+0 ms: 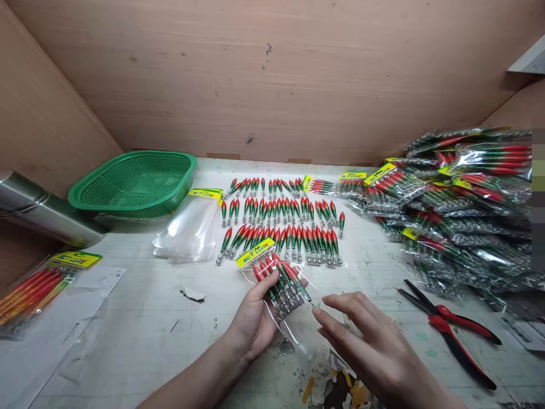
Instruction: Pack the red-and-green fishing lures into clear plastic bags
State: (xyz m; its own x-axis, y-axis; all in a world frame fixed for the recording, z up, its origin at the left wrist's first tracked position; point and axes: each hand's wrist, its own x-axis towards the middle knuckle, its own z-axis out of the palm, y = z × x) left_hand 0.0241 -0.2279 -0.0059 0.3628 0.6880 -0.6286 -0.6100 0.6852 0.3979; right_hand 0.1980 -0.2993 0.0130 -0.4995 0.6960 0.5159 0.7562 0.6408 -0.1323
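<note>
My left hand (252, 321) holds a clear plastic bag (283, 289) with a yellow header card; several red-and-green squid-jig lures sit inside it. My right hand (366, 341) hovers at the bag's open lower end, fingers spread, fingertips touching the plastic near the lures' hooks. Just beyond the bag, three rows of loose red-and-green lures (281, 221) lie on the white worktop (140, 318).
A stack of empty clear bags (191, 227) lies left of the lure rows, with a green basket (134, 182) behind it. A heap of filled bags (464, 199) fills the right side. Red-handled pliers (451, 326) lie at right. Another filled bag (34, 289) and a metal cylinder (42, 213) are at left.
</note>
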